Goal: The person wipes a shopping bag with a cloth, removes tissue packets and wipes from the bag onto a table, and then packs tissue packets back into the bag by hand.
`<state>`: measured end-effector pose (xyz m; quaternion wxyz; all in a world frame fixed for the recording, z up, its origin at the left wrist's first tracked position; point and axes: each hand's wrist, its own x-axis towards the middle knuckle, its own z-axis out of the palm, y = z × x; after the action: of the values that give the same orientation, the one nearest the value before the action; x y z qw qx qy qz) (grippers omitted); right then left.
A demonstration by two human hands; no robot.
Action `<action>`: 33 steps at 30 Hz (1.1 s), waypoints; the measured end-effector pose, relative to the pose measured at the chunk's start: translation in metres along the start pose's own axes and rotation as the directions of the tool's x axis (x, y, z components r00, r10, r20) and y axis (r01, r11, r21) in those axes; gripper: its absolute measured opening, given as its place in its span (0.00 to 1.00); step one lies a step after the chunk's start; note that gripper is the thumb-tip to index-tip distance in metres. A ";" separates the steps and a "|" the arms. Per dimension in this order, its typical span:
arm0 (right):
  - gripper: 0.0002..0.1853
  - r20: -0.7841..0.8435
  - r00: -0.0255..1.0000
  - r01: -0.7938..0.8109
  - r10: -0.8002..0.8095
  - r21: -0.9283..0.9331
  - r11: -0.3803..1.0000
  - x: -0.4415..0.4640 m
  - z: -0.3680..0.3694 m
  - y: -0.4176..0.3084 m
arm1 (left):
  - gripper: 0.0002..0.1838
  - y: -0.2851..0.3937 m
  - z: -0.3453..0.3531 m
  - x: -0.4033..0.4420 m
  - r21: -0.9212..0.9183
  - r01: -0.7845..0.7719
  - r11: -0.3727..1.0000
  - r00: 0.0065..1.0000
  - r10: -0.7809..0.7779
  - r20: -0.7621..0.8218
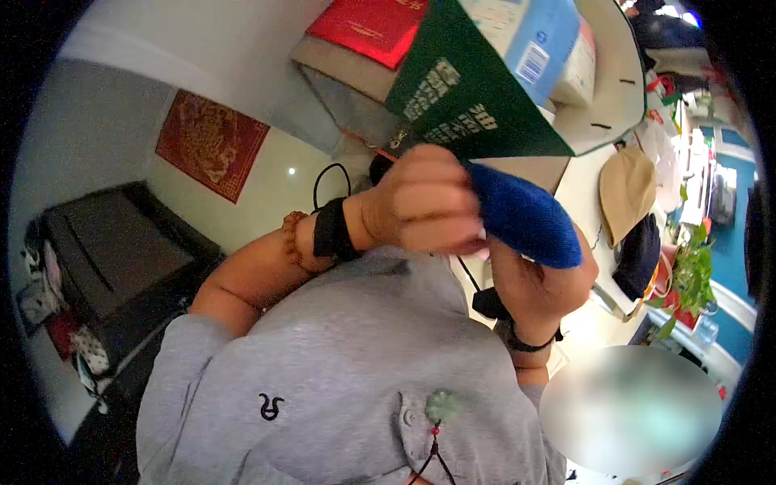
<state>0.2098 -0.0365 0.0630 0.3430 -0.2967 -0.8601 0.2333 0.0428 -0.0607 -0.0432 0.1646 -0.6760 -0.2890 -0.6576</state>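
My right hand point(546, 283) is closed around a blue, fuzzy, cloth-like piece point(525, 214), which lies rounded over its fingers. Its exact kind does not show. My left hand point(432, 202) is curled into a fist right up against the left end of the blue piece. Slight blur covers its fingertips, and what they pinch is hidden. Both wrists wear black straps, and the left one also has a brown bead bracelet point(293, 234). Just beyond the hands stands a dark green paper bag point(477, 105) with pale lettering.
Boxes, one blue point(541, 48), stick out of the green bag. A red packet point(368, 28) lies on a carton beside it. A tan hat point(628, 194) and dark cloth lie at right, near a leafy plant point(693, 271). A dark grey padded seat point(121, 242) is at left.
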 end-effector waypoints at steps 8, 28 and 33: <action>0.16 -0.098 0.832 0.463 -0.546 -0.417 0.782 0.046 -0.015 0.008 | 0.27 -0.020 -0.034 -0.002 0.007 0.512 0.859 0.834 -0.495 -0.243; 0.05 -0.260 0.907 0.246 -0.330 -0.309 0.919 0.060 0.023 0.058 | 0.25 -0.094 -0.016 -0.035 0.445 0.194 0.874 0.977 -0.215 -0.002; 0.07 -0.305 0.912 0.225 -0.274 -0.186 0.956 0.062 0.039 0.052 | 0.29 -0.135 -0.035 0.030 -0.016 0.071 0.997 0.997 -0.071 0.003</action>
<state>0.1634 0.0346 0.0339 0.4855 -0.2433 -0.8367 0.0708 -0.0682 0.0287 -0.0318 0.1352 -0.6672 -0.3077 -0.6647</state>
